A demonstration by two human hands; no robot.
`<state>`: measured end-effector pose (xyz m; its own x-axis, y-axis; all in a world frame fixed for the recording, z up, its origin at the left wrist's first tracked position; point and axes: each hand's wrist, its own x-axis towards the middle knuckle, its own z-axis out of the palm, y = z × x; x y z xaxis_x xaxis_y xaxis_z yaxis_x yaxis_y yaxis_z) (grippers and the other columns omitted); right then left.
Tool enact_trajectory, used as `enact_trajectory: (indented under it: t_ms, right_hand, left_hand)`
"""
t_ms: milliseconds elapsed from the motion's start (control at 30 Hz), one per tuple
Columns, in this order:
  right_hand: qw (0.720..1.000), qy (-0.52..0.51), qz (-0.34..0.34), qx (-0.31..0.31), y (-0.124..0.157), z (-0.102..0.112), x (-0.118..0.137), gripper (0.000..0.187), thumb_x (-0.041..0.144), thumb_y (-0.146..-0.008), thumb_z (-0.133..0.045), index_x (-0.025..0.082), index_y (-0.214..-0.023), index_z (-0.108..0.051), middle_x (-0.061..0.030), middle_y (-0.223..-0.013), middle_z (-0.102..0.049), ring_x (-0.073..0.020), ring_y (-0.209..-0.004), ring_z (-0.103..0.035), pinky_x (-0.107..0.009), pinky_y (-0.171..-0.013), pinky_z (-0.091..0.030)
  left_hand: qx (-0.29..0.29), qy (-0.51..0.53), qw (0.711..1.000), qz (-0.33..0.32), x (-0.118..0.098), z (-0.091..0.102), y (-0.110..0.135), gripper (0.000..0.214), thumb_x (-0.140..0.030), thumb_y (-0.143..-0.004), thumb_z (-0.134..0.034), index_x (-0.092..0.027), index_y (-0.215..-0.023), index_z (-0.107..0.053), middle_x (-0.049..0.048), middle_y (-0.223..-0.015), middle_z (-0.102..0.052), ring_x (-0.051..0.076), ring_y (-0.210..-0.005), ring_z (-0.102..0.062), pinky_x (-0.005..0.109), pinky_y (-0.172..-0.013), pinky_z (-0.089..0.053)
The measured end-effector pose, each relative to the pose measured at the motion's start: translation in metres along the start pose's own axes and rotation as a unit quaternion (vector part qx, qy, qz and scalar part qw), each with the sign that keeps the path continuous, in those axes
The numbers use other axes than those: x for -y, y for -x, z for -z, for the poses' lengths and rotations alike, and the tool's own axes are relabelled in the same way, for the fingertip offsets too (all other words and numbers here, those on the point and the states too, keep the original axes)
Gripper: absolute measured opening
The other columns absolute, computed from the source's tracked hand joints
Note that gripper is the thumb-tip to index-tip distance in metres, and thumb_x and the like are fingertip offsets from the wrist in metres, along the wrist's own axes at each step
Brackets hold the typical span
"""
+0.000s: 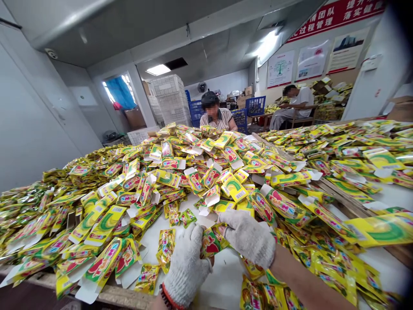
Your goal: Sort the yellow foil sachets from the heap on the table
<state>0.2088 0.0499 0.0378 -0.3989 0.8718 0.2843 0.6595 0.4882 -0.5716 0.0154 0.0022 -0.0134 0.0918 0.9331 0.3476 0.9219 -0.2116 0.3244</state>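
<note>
Both my hands wear white knit gloves. My left hand (186, 267) and my right hand (248, 236) are closed together on a small yellow and green sachet (211, 241) with a red print, held just above the white table (222, 280). More loose sachets (165, 245) lie to the left of my left hand. A big heap of flat yellow cartons (206, 172) with open white flaps spreads across the table beyond my hands.
A second pile of cartons (351, 150) covers the right side. Across the table sits a person in a striped shirt (215, 115); another person (292, 103) sits at a far table. White crates (169, 99) and blue crates (255, 105) stand behind.
</note>
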Motion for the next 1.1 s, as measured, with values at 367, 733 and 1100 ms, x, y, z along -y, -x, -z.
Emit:
enact_trajectory:
  t_ms: [367,733,1100]
  right_hand:
    - [0.998,0.062,0.008,-0.02,0.002,-0.007,0.002,0.013,0.021,-0.087,-0.055,0.018,-0.089,-0.068,-0.0098,-0.093,-0.072,-0.0222,-0.09,-0.065,-0.03,-0.082,-0.047]
    - [0.871,-0.364,-0.126,0.304,0.01,0.005,0.008,0.014,0.032,-0.088,-0.05,0.019,-0.085,-0.057,0.0109,-0.039,-0.043,-0.0073,-0.029,-0.04,-0.017,-0.034,-0.024]
    - [0.98,-0.195,-0.03,0.031,-0.008,-0.002,0.004,0.003,0.019,-0.072,-0.068,0.017,-0.07,-0.068,0.0028,-0.066,-0.063,-0.011,-0.061,-0.052,-0.021,-0.056,-0.04]
  left_hand:
    - [-0.011,0.0,1.0,0.018,-0.022,0.003,-0.001,0.056,-0.01,-0.065,-0.06,-0.018,-0.12,-0.054,0.0111,-0.12,-0.056,0.027,-0.109,-0.056,0.038,-0.094,-0.048]
    - [0.011,0.034,0.999,-0.012,-0.015,0.015,-0.006,0.055,-0.012,-0.065,-0.064,-0.019,-0.119,-0.057,0.0117,-0.12,-0.058,0.03,-0.11,-0.055,0.044,-0.095,-0.046]
    - [0.17,0.338,0.924,0.058,-0.017,0.069,-0.043,0.04,-0.056,-0.079,-0.065,-0.017,-0.085,-0.062,0.0001,-0.076,-0.061,0.014,-0.069,-0.054,0.022,-0.059,-0.041]
